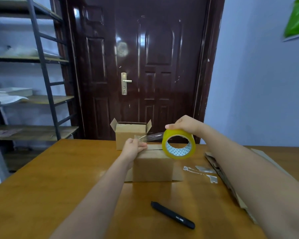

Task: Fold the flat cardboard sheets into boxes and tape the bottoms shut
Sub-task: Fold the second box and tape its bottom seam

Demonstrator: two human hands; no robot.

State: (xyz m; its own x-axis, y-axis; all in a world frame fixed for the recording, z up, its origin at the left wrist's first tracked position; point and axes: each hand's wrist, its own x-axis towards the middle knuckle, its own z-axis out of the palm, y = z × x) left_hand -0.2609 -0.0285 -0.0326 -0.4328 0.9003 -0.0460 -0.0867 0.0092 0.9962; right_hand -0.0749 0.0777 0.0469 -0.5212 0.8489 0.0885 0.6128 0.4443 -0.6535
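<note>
Dim, cool light, glare on glossy door [138, 66], soft blur, edges bowed

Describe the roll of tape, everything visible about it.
The tape roll is a wide ring of clear, yellowish tape on a core printed white with a pale pattern inside. The right hand grips it from above, holding it upright just over the right end of the near box. A clear strip runs off it to the left, where the left hand pinches its free end over the box's top seam.
</note>
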